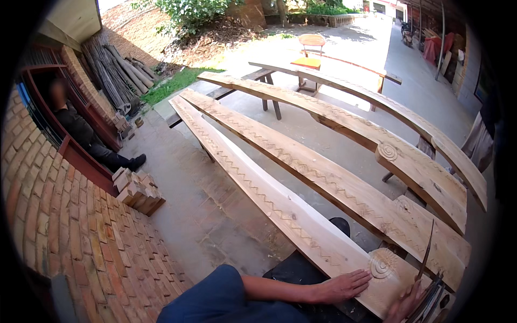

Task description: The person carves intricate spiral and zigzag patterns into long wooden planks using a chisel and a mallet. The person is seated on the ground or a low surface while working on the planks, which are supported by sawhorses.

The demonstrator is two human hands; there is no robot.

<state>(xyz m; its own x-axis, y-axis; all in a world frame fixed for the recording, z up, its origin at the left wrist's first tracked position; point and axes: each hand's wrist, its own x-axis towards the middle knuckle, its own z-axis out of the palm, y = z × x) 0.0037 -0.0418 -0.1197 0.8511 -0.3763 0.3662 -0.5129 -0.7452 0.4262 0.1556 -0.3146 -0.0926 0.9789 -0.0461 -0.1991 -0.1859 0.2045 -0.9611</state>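
My left hand (343, 285) lies flat on the nearest long wooden board (280, 215), fingers together and stretched out, just beside a carved spiral (381, 264). A zigzag line runs along the board's length. At the lower right, my right hand (405, 306) is slightly blurred, closed around the lower end of a slender dark file-like tool (428, 250) that points up; its exact kind is unclear. Against that hand, at the board's end, lies a bundle of several carving tools (429, 296). A second board (318, 172) with carved zigzags runs alongside.
Two more curved boards (344, 121) (377, 99) lie beyond on wooden trestles (271, 97). An orange chair (307, 62) stands behind. To the left are a brick wall (81, 237), stacked wood blocks (137, 191) and a person (81, 126) in a doorway. Logs (118, 70) lean farther back.
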